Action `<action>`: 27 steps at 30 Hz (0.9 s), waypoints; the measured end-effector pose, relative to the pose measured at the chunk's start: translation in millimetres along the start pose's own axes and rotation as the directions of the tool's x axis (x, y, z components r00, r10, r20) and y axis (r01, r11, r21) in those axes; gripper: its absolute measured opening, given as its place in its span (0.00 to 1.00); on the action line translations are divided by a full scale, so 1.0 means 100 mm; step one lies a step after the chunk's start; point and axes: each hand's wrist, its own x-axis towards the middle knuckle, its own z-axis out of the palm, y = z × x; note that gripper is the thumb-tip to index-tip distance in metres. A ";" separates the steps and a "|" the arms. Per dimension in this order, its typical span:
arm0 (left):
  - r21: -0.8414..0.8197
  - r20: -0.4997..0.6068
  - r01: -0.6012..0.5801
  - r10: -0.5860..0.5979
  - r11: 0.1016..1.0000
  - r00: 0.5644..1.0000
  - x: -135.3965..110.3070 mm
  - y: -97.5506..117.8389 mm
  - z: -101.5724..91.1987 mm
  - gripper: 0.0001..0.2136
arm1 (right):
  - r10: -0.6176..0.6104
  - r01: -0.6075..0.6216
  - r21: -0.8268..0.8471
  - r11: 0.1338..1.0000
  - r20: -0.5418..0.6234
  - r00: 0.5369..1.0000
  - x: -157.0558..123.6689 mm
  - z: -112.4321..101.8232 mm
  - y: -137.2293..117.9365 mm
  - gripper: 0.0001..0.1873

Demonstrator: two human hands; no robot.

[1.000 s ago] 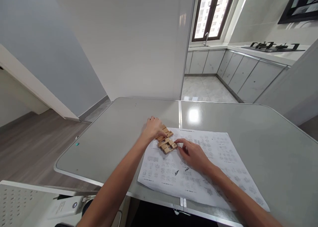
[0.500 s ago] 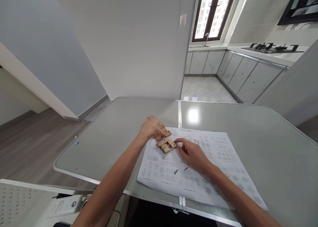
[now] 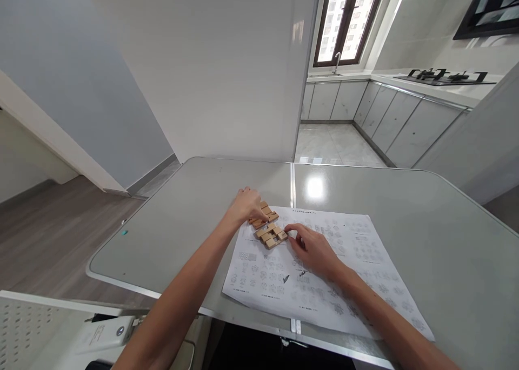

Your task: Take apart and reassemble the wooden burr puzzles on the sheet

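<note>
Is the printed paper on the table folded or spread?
Spread: the paper lies open across the table, its printed side showing on both sides of the right hand.

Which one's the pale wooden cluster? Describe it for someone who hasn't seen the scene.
On the grey table, find the white printed sheet. Near its far left corner, the pale wooden cluster lies at the fingertips of the right hand. It is lighter and nearer the wearer than the browner pieces by the left hand.
</note>
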 end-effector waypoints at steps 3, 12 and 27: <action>-0.013 -0.029 -0.014 0.014 1.000 0.999 -0.02 -0.01 0.01 0.20 | -0.003 0.003 0.004 1.000 -0.009 1.000 0.00 0.01 0.00 0.14; -0.009 -0.016 -0.003 0.003 1.000 1.000 -0.05 -0.03 -0.01 0.14 | 0.001 -0.001 0.003 1.000 -0.012 1.000 0.00 0.01 0.00 0.13; 0.043 0.031 0.026 -0.027 0.999 0.999 -0.07 0.12 -0.02 0.05 | -0.001 0.001 0.018 1.000 -0.011 1.000 0.00 -0.01 -0.01 0.13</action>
